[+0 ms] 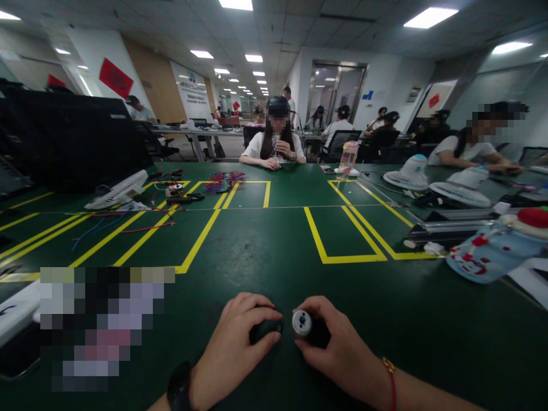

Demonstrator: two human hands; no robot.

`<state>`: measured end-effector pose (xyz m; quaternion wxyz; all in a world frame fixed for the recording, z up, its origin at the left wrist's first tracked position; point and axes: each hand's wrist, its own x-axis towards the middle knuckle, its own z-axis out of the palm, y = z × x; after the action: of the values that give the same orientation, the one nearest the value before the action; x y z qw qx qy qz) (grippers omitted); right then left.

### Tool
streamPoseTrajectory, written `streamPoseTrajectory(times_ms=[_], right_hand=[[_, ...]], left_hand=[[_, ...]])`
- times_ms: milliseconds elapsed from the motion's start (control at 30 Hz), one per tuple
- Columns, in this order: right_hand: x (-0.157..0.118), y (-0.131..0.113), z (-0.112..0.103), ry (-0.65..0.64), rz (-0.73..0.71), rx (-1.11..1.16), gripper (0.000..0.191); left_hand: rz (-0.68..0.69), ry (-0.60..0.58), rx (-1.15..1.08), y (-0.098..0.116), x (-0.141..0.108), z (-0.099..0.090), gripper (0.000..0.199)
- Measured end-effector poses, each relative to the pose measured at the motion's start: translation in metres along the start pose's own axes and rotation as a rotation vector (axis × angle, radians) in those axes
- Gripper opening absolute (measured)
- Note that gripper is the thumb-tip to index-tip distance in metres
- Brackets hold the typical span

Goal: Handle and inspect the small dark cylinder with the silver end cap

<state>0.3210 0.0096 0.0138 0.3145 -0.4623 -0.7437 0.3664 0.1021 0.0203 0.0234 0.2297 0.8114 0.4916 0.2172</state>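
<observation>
A: Where is the pale cylinder (302, 323)?
B: Pinched by the right hand (345, 345), over the green tabletop (261, 245). The left hand (233, 337) curls beside it; whether it grips the tiny dark ring (278, 328) cannot be told.
A: The surroundings?
B: Yellow tape (353, 259), tangled wires (225, 181), a person (275, 147) seated opposite, lit ceiling panels (430, 17).

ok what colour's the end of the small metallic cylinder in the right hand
The cylinder's end is silvery grey with dark spots (head view).
</observation>
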Motion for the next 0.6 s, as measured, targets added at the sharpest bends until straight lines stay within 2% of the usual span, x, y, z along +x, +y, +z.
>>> streamPoseTrajectory(times_ms=[267, 433, 533, 600], right_hand=[[0.000, -0.001, 0.000, -0.010, 0.020, -0.011, 0.037], [-0.002, 0.005, 0.002, 0.027, -0.077, -0.056, 0.047], [-0.001, 0.007, -0.003, 0.049, -0.084, -0.069, 0.046], [0.000, 0.008, -0.011, 0.108, -0.054, -0.096, 0.044]], left_hand=[[-0.008, 0.016, 0.019, -0.003, 0.002, 0.004, 0.016], [-0.004, 0.018, 0.013, -0.003, 0.003, 0.004, 0.017], [-0.002, 0.018, -0.005, -0.003, 0.002, 0.002, 0.019], [0.005, 0.007, -0.055, -0.004, 0.000, -0.001, 0.021]])
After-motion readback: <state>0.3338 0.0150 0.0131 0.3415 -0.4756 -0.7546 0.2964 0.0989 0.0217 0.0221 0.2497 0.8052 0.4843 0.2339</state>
